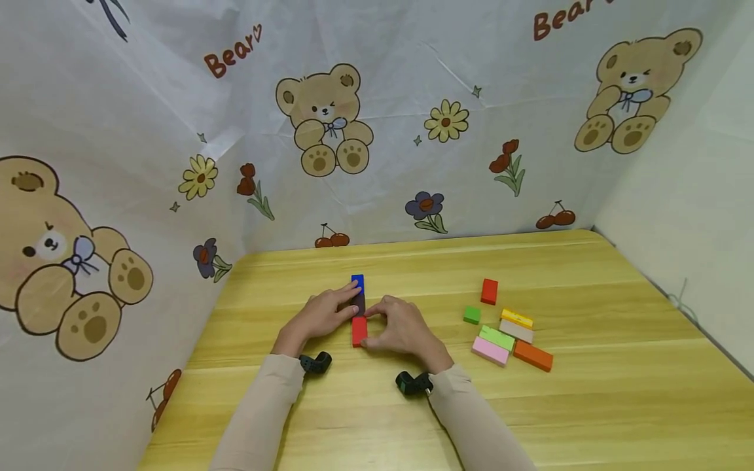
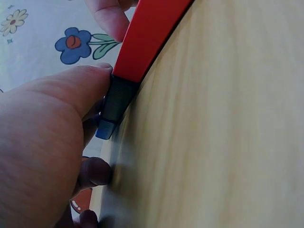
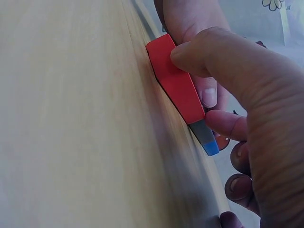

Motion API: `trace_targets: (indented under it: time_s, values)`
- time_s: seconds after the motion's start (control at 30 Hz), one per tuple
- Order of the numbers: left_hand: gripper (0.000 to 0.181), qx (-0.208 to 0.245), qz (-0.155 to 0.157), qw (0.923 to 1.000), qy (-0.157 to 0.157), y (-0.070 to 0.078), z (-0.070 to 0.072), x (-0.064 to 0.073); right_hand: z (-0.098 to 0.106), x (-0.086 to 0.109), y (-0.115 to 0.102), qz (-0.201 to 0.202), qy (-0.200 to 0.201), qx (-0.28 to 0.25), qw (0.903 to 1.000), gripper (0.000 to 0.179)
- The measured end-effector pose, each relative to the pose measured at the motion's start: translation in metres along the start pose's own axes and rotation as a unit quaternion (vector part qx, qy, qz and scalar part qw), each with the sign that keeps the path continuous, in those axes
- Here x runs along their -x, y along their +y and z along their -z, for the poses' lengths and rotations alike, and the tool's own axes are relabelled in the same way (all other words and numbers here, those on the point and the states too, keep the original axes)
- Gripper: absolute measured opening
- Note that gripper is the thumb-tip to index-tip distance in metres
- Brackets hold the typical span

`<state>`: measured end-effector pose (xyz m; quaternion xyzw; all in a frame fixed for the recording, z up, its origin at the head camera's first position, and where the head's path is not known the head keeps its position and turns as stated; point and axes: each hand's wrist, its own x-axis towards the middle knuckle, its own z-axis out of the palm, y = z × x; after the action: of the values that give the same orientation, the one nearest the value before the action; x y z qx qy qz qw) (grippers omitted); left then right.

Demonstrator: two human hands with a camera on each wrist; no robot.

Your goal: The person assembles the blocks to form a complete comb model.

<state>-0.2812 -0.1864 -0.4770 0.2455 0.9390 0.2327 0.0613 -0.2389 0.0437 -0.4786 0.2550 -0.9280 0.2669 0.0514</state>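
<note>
Near the table's middle, a blue block (image 1: pixel 357 279), a dark block (image 1: pixel 359 305) and a red block (image 1: pixel 359 332) lie end to end in a straight row. My left hand (image 1: pixel 323 315) reaches over from the left, its fingertips resting on the blue and dark blocks. Its thumb (image 2: pixel 90 78) touches the dark block's side close to the red one. With thumb and index finger, my right hand (image 1: pixel 403 327) holds the red block, the thumb (image 3: pixel 187 54) toward the near end and the index fingertip at the joint with the dark block.
On the right lie another red block (image 1: pixel 489 292), a green block (image 1: pixel 472 315), a yellow block (image 1: pixel 517 318), a beige block (image 1: pixel 516 331), a light green block (image 1: pixel 497 338), a pink block (image 1: pixel 490 351) and an orange block (image 1: pixel 533 356). A bear-print cloth (image 1: pixel 389 59) hangs behind the table.
</note>
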Motion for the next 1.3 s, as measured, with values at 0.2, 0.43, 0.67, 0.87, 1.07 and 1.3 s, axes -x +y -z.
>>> trace_targets:
  time_s: [0.2,0.43,0.67,0.87,1.07,1.3]
  values:
    - [0.055,0.004,0.007,1.0000,-0.003,0.003,0.003,0.001,0.000,-0.001,-0.001,-0.010,-0.007,-0.005,0.9999,0.055]
    - [0.055,0.002,0.006,1.0000,0.005,0.002,0.000,0.002,0.002,0.000,0.000,-0.016,-0.010,-0.050,0.9986,0.054]
    - [0.056,0.004,0.005,1.0000,0.001,0.000,-0.001,0.002,0.009,0.002,0.001,-0.016,0.010,-0.136,0.9906,0.042]
    - [0.057,0.005,0.005,1.0000,-0.003,0.002,0.001,0.002,0.033,0.006,-0.003,-0.008,0.043,-0.081,0.9957,0.045]
    - [0.057,0.004,0.003,1.0000,-0.003,0.001,0.003,0.000,0.062,0.006,0.001,0.006,0.095,-0.037,0.9948,0.051]
    - [0.057,0.003,-0.002,1.0000,-0.005,-0.001,0.000,0.000,0.080,0.014,0.016,0.010,0.129,-0.062,0.9896,0.046]
